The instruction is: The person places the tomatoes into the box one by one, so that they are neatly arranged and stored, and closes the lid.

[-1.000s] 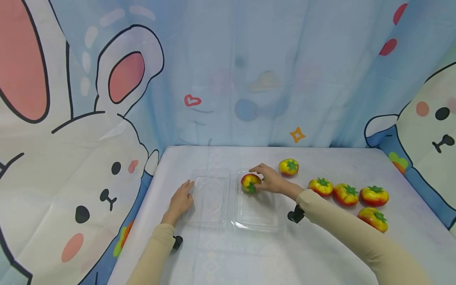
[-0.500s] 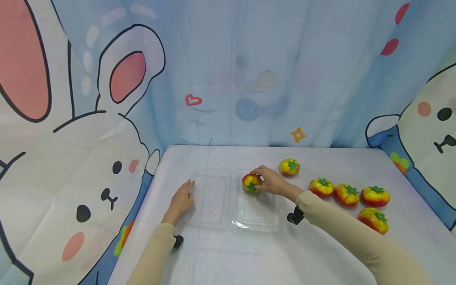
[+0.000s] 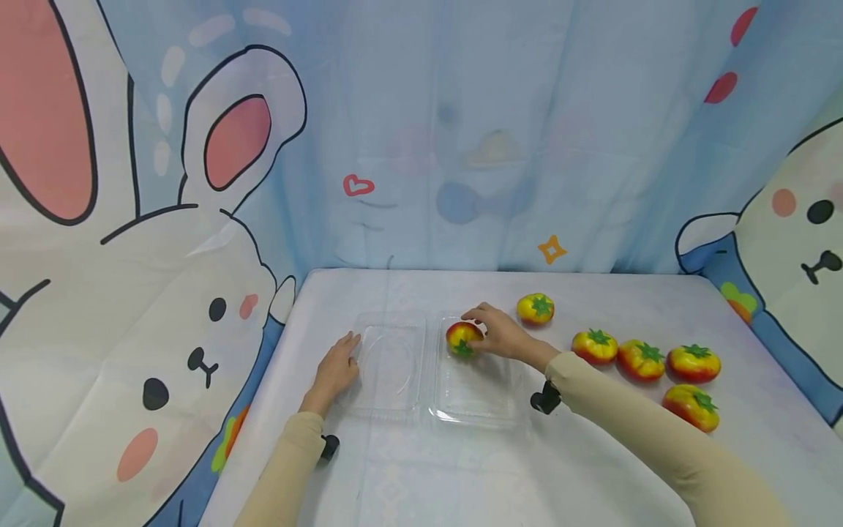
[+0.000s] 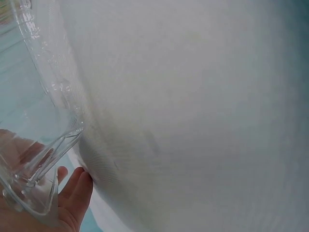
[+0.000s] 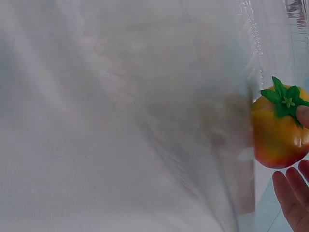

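My right hand (image 3: pixel 499 334) pinches a yellow-red toy persimmon (image 3: pixel 460 337) with a green leafy top, between thumb and fingers. In the right wrist view the thumb lies on the green leaves of the toy persimmon (image 5: pixel 277 130), with fingers beneath it. The fruit is at the far left corner of a clear plastic box's right half (image 3: pixel 470 391). Beside the box's left half (image 3: pixel 388 369), my left hand (image 3: pixel 336 371) rests with its fingers extended at the outer edge. Through the clear plastic (image 4: pixel 41 145), the left wrist view shows part of that hand (image 4: pixel 72 200).
One more toy persimmon (image 3: pixel 536 309) sits behind the right forearm. Several others, including a front one (image 3: pixel 690 407), lie grouped on the right of the white-covered table (image 3: pixel 448 483). A blue printed curtain (image 3: pixel 408 132) hangs behind the table.
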### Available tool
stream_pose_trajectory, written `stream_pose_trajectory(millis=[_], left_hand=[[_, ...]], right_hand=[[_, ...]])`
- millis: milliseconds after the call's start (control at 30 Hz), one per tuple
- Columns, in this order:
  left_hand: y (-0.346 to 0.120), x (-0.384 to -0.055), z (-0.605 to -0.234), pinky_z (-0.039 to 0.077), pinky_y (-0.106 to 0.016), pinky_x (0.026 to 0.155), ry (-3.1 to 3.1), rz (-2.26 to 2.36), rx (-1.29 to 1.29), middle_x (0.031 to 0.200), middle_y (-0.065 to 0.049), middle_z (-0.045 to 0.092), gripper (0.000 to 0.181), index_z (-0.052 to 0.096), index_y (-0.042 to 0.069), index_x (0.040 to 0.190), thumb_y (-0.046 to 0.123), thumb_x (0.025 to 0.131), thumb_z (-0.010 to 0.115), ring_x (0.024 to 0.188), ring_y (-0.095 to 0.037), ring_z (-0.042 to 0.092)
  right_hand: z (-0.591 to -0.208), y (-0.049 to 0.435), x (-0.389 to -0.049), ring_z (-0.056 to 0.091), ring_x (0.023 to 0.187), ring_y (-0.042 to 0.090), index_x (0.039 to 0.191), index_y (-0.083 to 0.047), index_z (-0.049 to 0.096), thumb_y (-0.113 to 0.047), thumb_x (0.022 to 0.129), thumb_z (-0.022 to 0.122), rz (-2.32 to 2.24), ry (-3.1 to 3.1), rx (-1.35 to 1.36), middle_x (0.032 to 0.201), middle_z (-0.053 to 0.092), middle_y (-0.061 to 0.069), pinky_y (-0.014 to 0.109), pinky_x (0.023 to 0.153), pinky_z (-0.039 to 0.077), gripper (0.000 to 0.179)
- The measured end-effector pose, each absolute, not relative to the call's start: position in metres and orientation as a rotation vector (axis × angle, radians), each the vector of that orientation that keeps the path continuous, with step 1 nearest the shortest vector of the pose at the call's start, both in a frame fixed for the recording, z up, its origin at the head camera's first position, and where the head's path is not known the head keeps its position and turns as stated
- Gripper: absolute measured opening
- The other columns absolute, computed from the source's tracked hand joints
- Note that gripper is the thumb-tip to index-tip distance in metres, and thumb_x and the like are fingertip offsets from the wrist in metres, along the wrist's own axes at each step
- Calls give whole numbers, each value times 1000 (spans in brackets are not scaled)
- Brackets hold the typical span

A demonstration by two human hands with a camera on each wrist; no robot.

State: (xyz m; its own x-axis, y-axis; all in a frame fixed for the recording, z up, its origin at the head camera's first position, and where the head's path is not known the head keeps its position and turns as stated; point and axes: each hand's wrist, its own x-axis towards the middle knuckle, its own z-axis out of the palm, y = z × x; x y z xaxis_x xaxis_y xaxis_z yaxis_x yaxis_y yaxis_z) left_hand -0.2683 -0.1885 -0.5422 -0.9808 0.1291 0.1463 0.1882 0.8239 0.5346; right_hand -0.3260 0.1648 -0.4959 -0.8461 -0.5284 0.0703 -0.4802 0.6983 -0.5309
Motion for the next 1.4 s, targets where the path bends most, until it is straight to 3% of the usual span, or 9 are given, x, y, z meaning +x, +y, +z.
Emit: stream_pose_trajectory(millis=[533, 667, 867, 1100, 1400], left_hand=[[-188, -270, -543, 37, -54, 109, -2888, -867, -269, 147, -25, 45, 51, 52, -5, 138, -5, 88, 47, 133, -44, 44], [-189, -270, -544, 37, -53, 109, -2893, -865, -263, 147, -25, 44, 51, 52, -5, 139, -4, 88, 47, 134, -43, 43], [-188, -270, -543, 36, -53, 110, -2891, -880, -267, 147, -25, 44, 52, 51, -5, 140, -4, 88, 47, 135, -43, 42], [-189, -270, -542, 36, -53, 110, -2914, -881, -261, 149, -25, 42, 52, 50, -4, 141, -3, 89, 46, 136, -42, 41], [-190, -270, -542, 34, -54, 111, -2920, -914, -246, 149, -25, 42, 52, 50, -4, 141, -3, 89, 44, 136, -43, 40]], right_hand=[[-485, 173, -325, 57, 111, 37, 129, 0, 60, -21, 85, 78, -823, 2795, -873, 120, 58, 19, 45, 89, 55, 51], [-477, 180, -329, 59, 110, 39, 126, 1, 61, -23, 90, 73, -841, 2855, -864, 118, 59, 19, 46, 86, 56, 45], [-460, 207, -348, 61, 106, 42, 122, 6, 62, -14, 95, 64, -938, 2975, -809, 118, 60, 26, 53, 89, 54, 34], [-452, 254, -367, 52, 119, 49, 132, 12, 52, -13, 99, 56, -983, 2971, -515, 134, 51, 33, 59, 101, 43, 41], [-475, 298, -371, 37, 129, 54, 143, 13, 36, -22, 100, 50, -1030, 2809, -78, 143, 34, 39, 62, 106, 36, 57]])
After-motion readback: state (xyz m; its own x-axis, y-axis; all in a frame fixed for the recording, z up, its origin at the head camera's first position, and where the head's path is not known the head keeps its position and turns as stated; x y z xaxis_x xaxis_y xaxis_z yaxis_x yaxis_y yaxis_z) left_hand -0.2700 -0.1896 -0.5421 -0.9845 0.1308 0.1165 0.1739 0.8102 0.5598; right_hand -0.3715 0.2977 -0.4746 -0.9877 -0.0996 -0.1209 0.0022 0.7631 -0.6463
